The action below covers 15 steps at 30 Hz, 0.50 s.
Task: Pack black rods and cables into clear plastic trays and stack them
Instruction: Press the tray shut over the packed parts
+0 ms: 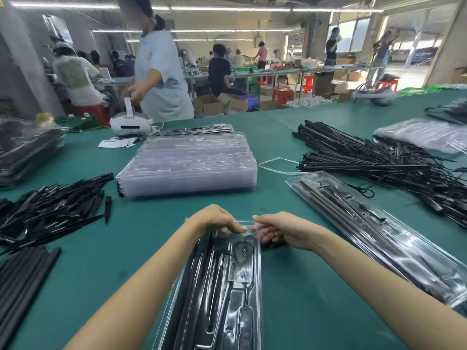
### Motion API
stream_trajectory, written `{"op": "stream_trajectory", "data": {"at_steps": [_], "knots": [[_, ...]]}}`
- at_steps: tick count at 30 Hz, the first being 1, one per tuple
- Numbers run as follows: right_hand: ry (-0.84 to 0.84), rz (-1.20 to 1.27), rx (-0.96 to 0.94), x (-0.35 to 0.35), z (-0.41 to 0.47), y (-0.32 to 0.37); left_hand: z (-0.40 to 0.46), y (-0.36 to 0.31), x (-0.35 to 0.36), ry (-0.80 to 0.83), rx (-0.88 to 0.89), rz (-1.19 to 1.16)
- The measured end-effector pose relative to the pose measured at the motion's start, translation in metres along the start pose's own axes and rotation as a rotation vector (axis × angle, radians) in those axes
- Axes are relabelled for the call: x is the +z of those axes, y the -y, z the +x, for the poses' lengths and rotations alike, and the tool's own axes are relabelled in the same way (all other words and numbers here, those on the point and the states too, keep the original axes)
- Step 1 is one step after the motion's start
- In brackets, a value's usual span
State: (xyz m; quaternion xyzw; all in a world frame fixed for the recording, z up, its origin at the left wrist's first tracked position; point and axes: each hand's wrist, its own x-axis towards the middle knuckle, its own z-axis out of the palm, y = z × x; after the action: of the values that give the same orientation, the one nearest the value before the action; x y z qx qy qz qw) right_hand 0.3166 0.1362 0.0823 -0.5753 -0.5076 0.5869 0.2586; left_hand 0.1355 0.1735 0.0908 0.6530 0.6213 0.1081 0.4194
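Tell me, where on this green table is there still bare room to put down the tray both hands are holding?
Bare green cloth lies between the stack of empty trays and the hands, and a strip runs between the held tray and the filled tray on the right. The left edge is crowded with black rods, the right with rods and cables.

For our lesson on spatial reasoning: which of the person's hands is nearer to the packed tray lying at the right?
Right. The right hand grips the near tray's far end on the side toward the packed tray; the left hand grips farther away.
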Motion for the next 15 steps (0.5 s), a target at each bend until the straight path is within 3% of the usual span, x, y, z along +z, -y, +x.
{"op": "stream_trajectory", "data": {"at_steps": [4, 8, 13, 15], "knots": [[-0.046, -0.153, -0.058, 0.012, -0.009, -0.003, 0.002, 0.008, 0.002, -0.261, -0.045, 0.145], [-0.105, -0.239, -0.101, 0.031, -0.025, -0.007, -0.012, 0.017, 0.0, -0.47, 0.112, 0.109], [-0.145, -0.382, -0.119, 0.039, -0.07, -0.028, -0.072, 0.044, 0.004, -0.404, 0.314, 0.266], [-0.054, -0.418, -0.096, 0.045, -0.093, -0.04, -0.107, 0.065, 0.012, -0.354, 0.254, 0.293]]}}
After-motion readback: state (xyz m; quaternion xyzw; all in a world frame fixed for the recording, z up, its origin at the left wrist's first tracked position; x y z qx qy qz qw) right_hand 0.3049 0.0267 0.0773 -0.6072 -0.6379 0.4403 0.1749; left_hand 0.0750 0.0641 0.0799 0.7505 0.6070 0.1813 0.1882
